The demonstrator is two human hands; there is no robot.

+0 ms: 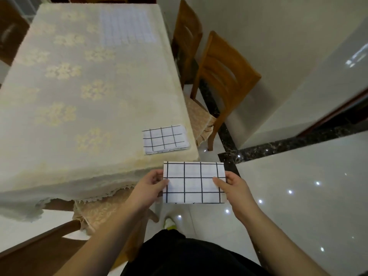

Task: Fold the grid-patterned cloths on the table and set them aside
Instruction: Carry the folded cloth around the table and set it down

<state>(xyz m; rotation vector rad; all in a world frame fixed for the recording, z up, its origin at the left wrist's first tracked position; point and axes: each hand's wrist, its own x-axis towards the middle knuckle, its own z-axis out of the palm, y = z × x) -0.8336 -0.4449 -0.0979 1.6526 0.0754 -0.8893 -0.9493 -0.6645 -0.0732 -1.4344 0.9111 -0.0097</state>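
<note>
Currently, left hand [148, 186] and right hand [233, 187] each close a grip on the short ends of a folded grid cloth [194, 182], long axis left–right, held just near of the bench [79, 96]; the folded stack [165, 139] lies farther, slightly left.

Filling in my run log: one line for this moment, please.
both hands: left hand, right hand | hold folded cloth off-table | folded stack near corner | unfolded cloth far end
</note>
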